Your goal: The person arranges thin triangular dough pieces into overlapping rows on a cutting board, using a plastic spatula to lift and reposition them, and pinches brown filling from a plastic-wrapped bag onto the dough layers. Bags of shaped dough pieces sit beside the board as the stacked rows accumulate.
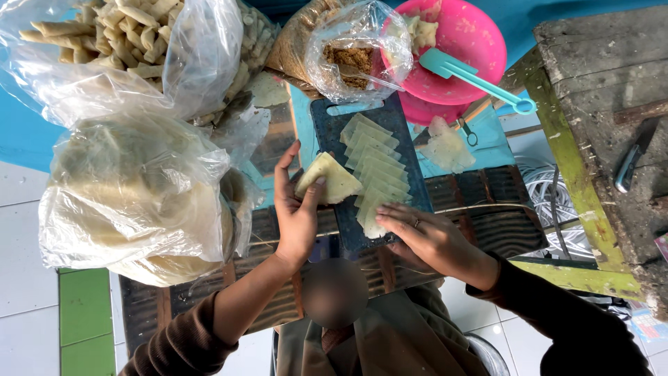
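1. Your left hand point(296, 212) pinches a folded pale wrapper point(327, 181) between thumb and fingers, lifted just over the near left edge of the dark cutting board point(400, 150). Your right hand point(424, 237) lies flat, fingers spread and closed on nothing, pressing the near end of the row of wrapper strips point(372, 170) on that board.
2. The folded wrapper looks thin and soft; a hard pinch could tear it, and a loose one could let the fold spring open.
3. The strips overlap like shingles. If your right palm slides, I judge they could shift or stick together.
4. The open bag of brown filling point(351, 59) leans at the board's far end, and a knock could spill it onto the strips.
5. The board's near corner overhangs the slatted bench point(480, 202), so pressure there may tip it.
6. Hard to make out: whether the fold holds any filling, what the large cloudy bag point(132, 195) contains, and the pink bowl point(473, 42) behind the bag.
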The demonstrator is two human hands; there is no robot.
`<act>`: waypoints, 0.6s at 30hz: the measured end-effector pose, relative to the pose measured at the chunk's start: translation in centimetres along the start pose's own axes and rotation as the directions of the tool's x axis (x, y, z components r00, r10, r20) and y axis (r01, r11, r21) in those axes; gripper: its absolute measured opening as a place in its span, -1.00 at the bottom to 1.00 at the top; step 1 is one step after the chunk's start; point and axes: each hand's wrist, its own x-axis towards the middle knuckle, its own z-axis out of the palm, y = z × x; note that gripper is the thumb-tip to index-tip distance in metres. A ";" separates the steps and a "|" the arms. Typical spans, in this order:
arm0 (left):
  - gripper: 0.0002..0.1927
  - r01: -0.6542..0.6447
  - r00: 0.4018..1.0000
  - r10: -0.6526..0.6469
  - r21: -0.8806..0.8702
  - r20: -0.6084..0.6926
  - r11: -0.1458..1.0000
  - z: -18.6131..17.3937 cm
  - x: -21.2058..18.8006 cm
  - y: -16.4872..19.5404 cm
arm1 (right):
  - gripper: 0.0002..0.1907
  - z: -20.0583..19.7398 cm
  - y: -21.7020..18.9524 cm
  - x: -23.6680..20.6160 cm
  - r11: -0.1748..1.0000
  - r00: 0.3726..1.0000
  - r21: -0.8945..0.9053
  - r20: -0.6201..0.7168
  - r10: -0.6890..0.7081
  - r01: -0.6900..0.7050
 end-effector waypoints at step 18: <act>-0.44 -0.149 0.988 0.152 0.101 -0.021 0.984 0.1 0.5 0.6 | -0.62 -1.1 0.8 0.4 0.990 0.994 0.100 -0.036 0.104 -0.100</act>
